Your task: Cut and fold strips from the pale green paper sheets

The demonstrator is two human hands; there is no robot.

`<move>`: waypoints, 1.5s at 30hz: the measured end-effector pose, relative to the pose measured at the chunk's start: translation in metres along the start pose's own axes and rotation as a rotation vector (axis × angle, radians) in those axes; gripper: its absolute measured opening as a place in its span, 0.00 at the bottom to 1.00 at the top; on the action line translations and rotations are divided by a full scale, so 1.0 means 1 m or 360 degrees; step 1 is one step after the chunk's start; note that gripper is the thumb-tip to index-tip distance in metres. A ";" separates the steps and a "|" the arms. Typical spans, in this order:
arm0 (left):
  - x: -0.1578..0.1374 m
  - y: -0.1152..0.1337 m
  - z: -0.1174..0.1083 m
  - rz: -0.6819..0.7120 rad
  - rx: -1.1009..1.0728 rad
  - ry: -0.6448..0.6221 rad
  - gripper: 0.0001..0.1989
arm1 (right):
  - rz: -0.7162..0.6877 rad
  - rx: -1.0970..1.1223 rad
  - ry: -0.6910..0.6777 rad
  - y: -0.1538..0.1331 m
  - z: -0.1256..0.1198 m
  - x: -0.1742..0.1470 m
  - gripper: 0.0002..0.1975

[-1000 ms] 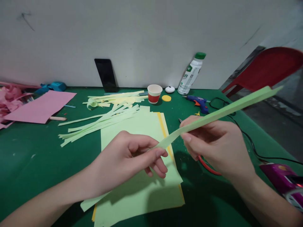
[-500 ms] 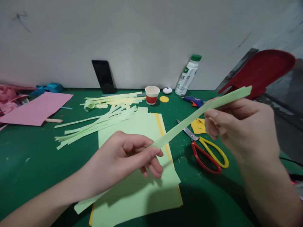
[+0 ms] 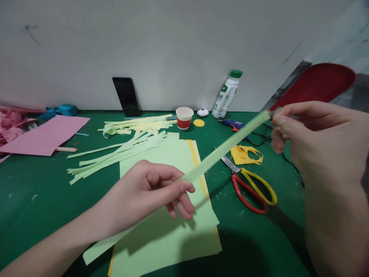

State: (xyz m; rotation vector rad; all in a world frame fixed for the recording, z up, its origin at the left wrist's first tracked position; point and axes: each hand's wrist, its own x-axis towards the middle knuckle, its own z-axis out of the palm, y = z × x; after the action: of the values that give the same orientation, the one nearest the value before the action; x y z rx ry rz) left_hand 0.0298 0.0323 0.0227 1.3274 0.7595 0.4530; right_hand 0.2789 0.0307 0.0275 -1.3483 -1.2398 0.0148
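A long light-green paper strip (image 3: 225, 152) slants up to the right between my two hands. My left hand (image 3: 161, 192) pinches it near the middle between thumb and fingers, above a stack of green paper sheets (image 3: 161, 246). Its lower end shows under my left wrist. My right hand (image 3: 319, 134) is closed at the strip's upper end, with thumb and forefinger pinched together; the very tip is blurred there. Scissors (image 3: 248, 184) with one red and one yellow handle lie below my right hand, next to a yellow paper scrap with cut-outs (image 3: 239, 156).
Cut green strips (image 3: 121, 154) lie left of the stack. Pink paper (image 3: 46, 134) is at the far left. Along the wall stand a phone (image 3: 126, 96), a paper cup (image 3: 184, 119) and a bottle (image 3: 227, 94). A glue gun (image 3: 233, 124) lies with its cable behind my right hand.
My right hand has slid right along the strip to its upper end, where less of it now extends. The strip's lower end has shifted slightly left. My left hand stays almost still.
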 end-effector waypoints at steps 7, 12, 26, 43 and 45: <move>0.007 -0.006 -0.002 0.0060 -0.0144 0.0071 0.07 | 0.0192 0.0200 -0.0227 -0.001 0.011 -0.011 0.01; 0.013 -0.013 0.000 0.0160 -0.0194 0.0163 0.08 | 0.0638 0.0619 -0.1144 -0.030 0.034 -0.049 0.07; 0.013 -0.008 -0.013 0.0615 0.0779 0.0489 0.15 | 0.0586 0.0723 -0.1203 -0.052 0.051 -0.052 0.05; 0.026 -0.021 -0.021 0.0537 0.0420 0.0521 0.13 | 0.0781 0.0848 -0.1361 -0.039 0.064 -0.068 0.08; 0.025 -0.020 -0.019 0.0497 0.0488 0.0433 0.11 | 0.0765 0.0813 -0.1327 -0.040 0.064 -0.067 0.08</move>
State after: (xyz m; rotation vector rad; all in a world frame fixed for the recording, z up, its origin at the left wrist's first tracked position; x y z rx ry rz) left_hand 0.0311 0.0589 -0.0035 1.7040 0.8733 0.8019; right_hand 0.1833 0.0204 -0.0032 -1.1665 -1.3997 1.2534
